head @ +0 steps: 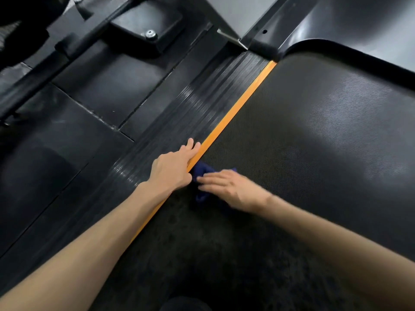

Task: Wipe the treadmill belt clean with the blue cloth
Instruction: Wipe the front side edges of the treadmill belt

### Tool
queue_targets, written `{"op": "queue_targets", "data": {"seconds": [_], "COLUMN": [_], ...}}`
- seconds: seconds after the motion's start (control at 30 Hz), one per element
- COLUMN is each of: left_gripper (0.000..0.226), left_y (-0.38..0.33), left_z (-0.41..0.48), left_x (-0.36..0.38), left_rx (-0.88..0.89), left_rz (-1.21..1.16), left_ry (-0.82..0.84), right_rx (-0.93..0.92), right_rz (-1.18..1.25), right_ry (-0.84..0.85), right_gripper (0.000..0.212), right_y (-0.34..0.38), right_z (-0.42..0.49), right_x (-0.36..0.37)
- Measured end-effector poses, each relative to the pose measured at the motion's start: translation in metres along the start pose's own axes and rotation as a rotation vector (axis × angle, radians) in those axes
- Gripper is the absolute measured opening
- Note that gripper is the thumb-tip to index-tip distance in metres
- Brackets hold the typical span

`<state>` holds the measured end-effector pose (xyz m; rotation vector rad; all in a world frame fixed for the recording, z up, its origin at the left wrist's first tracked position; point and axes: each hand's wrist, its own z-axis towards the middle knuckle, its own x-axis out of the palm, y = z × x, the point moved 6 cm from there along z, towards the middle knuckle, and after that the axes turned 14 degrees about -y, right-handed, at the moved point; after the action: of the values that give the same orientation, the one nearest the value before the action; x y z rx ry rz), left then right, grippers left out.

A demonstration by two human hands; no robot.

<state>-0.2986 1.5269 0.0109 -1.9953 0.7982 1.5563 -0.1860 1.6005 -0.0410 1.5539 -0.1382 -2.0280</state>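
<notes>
The blue cloth (pixel 202 171) lies on the belt (pixel 314 142) under our flat right hand (pixel 226 187). Our left hand (pixel 173 167) rests flat just left, holding nothing.

Bare left hand (pixel 173 167), bare right hand (pixel 227 187), possibly dark-clad knee (pixel 186 304)

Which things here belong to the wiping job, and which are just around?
In the job: blue cloth, treadmill belt, right hand pressing the cloth, left hand resting on the ribbed side rail.
Just around: orange strip, black base plate with bolt, floor mats.
</notes>
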Motion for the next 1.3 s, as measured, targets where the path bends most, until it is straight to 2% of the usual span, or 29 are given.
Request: {"op": "queue_targets", "data": {"seconds": [0.03, 0.07, 0.13, 0.17, 0.23, 0.27, 0.3, 0.4, 0.43, 0.5, 0.53, 0.57, 0.63, 0.7, 0.73, 0.8, 0.9, 0.97, 1.0, 1.03, 1.1, 1.17, 1.23, 1.3], "left_gripper": [0.086, 0.087, 0.088, 0.088, 0.088, 0.088, 0.088, 0.086, 0.085, 0.085, 0.085, 0.086, 0.086, 0.085, 0.085, 0.084, 0.080, 0.081, 0.083, 0.083, 0.082, 0.078, 0.074, 0.071], "left_y": [0.001, 0.002, 0.003, 0.001, -0.003, -0.004, -0.004, -0.004, -0.004, -0.004, -0.004, -0.004, -0.006, -0.008, -0.008, -0.007, -0.006, -0.008, -0.009, -0.010, -0.012, -0.013, -0.015, -0.016], "left_z": [0.001, 0.003, 0.004, 0.003, 0.001, 0.000, -0.001, -0.001, -0.002, -0.002, -0.002, -0.001, 0.000, 0.001, 0.001, 0.001, 0.001, 0.000, 0.000, 0.000, 0.000, 0.001, 0.002, 0.000], "left_x": [0.001, 0.001, 0.000, -0.001, -0.001, -0.001, -0.002, -0.002, -0.002, -0.002, -0.002, -0.002, -0.001, -0.001, -0.001, 0.000, 0.000, 0.000, 0.000, 0.000, 0.000, 0.000, -0.001, -0.001], "left_rx": [0.004, 0.001, -0.007, -0.008, -0.007, -0.011, -0.015, -0.002, 0.004, 0.002, 0.000, 0.000, 0.004, 0.005, 0.009, 0.014, 0.022, 0.025, 0.024, 0.022, 0.025, 0.027, 0.029, 0.035], "left_rz": [0.003, 0.008, 0.003, 0.002, 0.018, 0.024, 0.029, 0.019, 0.017, 0.029, 0.039, 0.046, 0.051, 0.052, 0.054, 0.060, 0.091, 0.109, 0.117, 0.121, 0.119, 0.128, 0.136, 0.133], "left_ry": [0.003, 0.003, 0.004, 0.005, -0.004, -0.013, -0.021, -0.026, -0.024, -0.026, -0.032, -0.036, -0.034, -0.035, -0.042, -0.055, -0.049, -0.039, -0.039, -0.041, -0.053, -0.062, -0.071, -0.088], "right_rx": [-0.007, 0.076, 0.406, 0.594, 0.861, 0.886, 0.807, 0.337, 0.213, 0.128, 0.195, 0.337, 0.737, 1.016, 1.058, 0.935, 0.495, 0.301, 0.321, 0.416, 0.729, 0.953, 1.042, 1.046], "right_rz": [-0.039, -0.080, -0.215, -0.287, -0.327, -0.335, -0.340, -0.128, -0.094, -0.125, -0.179, -0.259, -0.393, -0.391, -0.380, -0.277, -0.157, -0.188, -0.240, -0.289, -0.373, -0.411, -0.404, -0.355], "right_ry": [-0.056, -0.155, -0.396, -0.465, -0.492, -0.458, -0.397, -0.158, -0.120, -0.157, -0.239, -0.365, -0.529, -0.597, -0.591, -0.521, -0.296, -0.255, -0.285, -0.341, -0.493, -0.554, -0.570, -0.638], "right_gripper": [0.037, 0.035, 0.033, 0.035, 0.038, 0.038, 0.038, 0.044, 0.042, 0.036, 0.036, 0.036, 0.037, 0.039, 0.042, 0.041, 0.045, 0.043, 0.042, 0.041, 0.039, 0.037, 0.035, 0.033], "right_y": [-0.021, -0.050, -0.110, -0.132, -0.137, -0.118, -0.089, 0.015, 0.027, -0.002, -0.029, -0.061, -0.115, -0.128, -0.117, -0.066, 0.031, 0.027, 0.003, -0.025, -0.077, -0.108, -0.114, -0.095], "right_z": [0.000, -0.001, -0.007, -0.011, -0.004, 0.006, 0.014, 0.001, -0.010, -0.022, -0.024, -0.028, -0.048, -0.058, -0.050, -0.025, -0.025, -0.046, -0.055, -0.064, -0.088, -0.106, -0.104, -0.082], "right_x": [-0.007, -0.017, -0.051, -0.065, -0.068, -0.059, -0.045, 0.010, 0.014, 0.000, -0.013, -0.032, -0.067, -0.074, -0.069, -0.043, 0.011, 0.005, -0.006, -0.020, -0.054, -0.078, -0.084, -0.082]}}
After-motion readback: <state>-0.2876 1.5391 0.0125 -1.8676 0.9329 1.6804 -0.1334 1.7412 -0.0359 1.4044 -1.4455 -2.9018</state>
